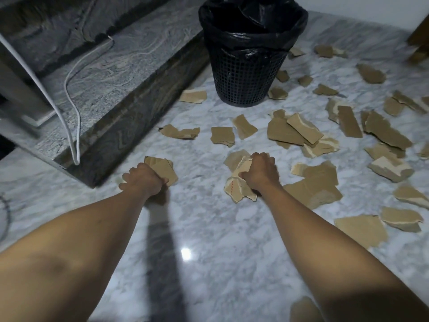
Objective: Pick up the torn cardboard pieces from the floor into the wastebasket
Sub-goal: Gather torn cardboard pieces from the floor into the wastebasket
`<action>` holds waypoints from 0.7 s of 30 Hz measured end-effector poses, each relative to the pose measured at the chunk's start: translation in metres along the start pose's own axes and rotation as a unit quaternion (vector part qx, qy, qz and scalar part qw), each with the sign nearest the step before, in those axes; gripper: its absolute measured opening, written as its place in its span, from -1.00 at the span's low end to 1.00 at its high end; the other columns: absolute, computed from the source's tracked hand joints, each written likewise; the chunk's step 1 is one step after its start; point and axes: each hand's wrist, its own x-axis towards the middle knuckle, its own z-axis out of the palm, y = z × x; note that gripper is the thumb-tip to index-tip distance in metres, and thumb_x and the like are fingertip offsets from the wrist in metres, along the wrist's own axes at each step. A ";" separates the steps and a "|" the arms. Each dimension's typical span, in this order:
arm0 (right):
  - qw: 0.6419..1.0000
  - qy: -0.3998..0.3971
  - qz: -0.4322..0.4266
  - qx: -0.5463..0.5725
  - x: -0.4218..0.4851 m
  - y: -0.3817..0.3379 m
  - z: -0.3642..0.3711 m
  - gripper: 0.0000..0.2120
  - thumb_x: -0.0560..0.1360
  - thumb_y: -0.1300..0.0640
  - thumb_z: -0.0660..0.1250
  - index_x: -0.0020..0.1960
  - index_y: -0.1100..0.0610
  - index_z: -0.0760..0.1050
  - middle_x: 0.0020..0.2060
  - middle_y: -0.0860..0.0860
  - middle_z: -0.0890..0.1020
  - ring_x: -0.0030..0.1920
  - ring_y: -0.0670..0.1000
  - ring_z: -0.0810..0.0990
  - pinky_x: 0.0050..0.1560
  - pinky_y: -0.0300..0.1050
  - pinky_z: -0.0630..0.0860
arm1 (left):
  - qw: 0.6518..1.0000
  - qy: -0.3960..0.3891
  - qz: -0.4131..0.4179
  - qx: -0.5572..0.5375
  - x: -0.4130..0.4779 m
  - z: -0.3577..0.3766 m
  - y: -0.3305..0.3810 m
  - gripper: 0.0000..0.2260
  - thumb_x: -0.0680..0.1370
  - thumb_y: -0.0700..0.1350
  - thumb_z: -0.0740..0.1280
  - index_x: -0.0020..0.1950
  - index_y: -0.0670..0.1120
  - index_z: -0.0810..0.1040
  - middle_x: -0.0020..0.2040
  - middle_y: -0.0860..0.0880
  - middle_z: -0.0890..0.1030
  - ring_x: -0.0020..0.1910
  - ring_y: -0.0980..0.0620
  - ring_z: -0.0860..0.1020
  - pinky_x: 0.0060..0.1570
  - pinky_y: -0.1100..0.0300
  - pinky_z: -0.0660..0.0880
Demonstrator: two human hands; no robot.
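Several torn brown cardboard pieces lie scattered over the white marble floor (209, 228), mostly to the right. My left hand (141, 180) is closed around a flat cardboard piece (162, 167) near the stone step. My right hand (261, 174) grips a bunch of cardboard pieces (239, 184) low over the floor. The black mesh wastebasket (248, 73), lined with a black bag, stands upright ahead of both hands, with loose pieces around its base.
A dark stone step (120, 122) runs diagonally along the left, with a white cable (72, 126) hanging over its edge. A wooden furniture leg (420, 45) stands at the far right. Loose cardboard (290, 131) lies between my hands and the basket.
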 end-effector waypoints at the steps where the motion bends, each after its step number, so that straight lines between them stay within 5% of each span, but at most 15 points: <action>1: 0.999 0.020 -0.026 0.000 -0.005 0.000 0.001 -0.48 0.43 -0.02 0.52 0.31 0.12 0.46 0.26 0.09 0.47 0.34 0.17 0.37 0.28 0.12 0.41 | 1.000 0.012 -0.003 -0.010 -0.006 0.002 0.001 -0.42 0.36 0.14 0.40 0.28 -0.10 0.38 0.25 -0.14 0.44 0.29 -0.20 0.37 0.25 -0.10 0.33; 4: 0.996 0.048 -0.069 0.041 -0.019 0.000 0.002 -0.52 0.40 0.03 0.53 0.26 0.11 0.50 0.21 0.07 0.51 0.28 0.15 0.44 0.21 0.12 0.46 | 0.998 0.051 0.036 -0.014 -0.027 0.005 0.008 -0.50 0.41 0.04 0.40 0.26 -0.09 0.34 0.21 -0.12 0.37 0.26 -0.19 0.30 0.17 -0.06 0.28; 7: 0.975 0.034 -0.003 0.219 -0.024 0.006 -0.015 -0.56 0.33 0.08 0.59 0.15 0.12 0.54 0.03 0.06 0.59 0.04 0.12 0.59 0.00 -0.03 0.55 | 0.995 0.054 0.081 0.020 -0.040 0.003 0.018 -0.51 0.41 -0.01 0.42 0.26 -0.10 0.34 0.20 -0.12 0.39 0.22 -0.17 0.30 0.12 -0.04 0.27; 12: 0.917 0.112 0.083 0.374 -0.018 0.042 -0.073 -0.42 0.32 0.12 0.63 0.24 0.17 0.47 0.07 0.05 0.56 0.04 0.04 0.54 -0.01 -0.19 0.45 | 0.993 0.015 0.102 -0.051 -0.064 -0.005 0.056 -0.37 0.42 0.23 0.42 0.31 -0.10 0.33 0.25 -0.11 0.47 0.32 -0.18 0.34 0.22 -0.11 0.24; 15: 0.894 0.163 0.112 0.403 -0.015 0.071 -0.090 -0.40 0.29 0.15 0.65 0.22 0.11 0.42 0.08 0.01 0.49 0.06 0.02 0.49 0.02 -0.23 0.40 | 0.977 -0.077 0.159 -0.118 -0.086 -0.002 0.097 -0.27 0.24 0.37 0.46 0.22 -0.03 0.39 0.13 -0.05 0.54 0.23 -0.17 0.44 0.25 -0.13 0.33; 18: 0.901 0.123 0.143 0.391 -0.019 0.094 -0.093 -0.28 0.24 0.03 0.67 0.32 0.15 0.48 0.09 -0.05 0.54 0.11 0.02 0.54 0.18 -0.11 0.49 | 0.954 -0.168 0.219 -0.116 -0.089 0.024 0.137 -0.01 -0.08 0.46 0.43 0.21 -0.03 0.42 0.13 -0.06 0.60 0.14 -0.15 0.54 0.18 -0.12 0.47; 21: 0.908 0.092 0.175 0.368 -0.026 0.111 -0.083 -0.18 0.07 -0.16 0.66 0.23 0.17 0.57 0.09 0.03 0.67 0.09 0.11 0.64 0.15 0.05 0.59 | 0.955 -0.188 0.229 -0.034 -0.112 0.031 0.155 -0.01 -0.02 0.44 0.44 0.29 -0.05 0.37 0.21 -0.08 0.55 0.22 -0.19 0.49 0.24 -0.18 0.40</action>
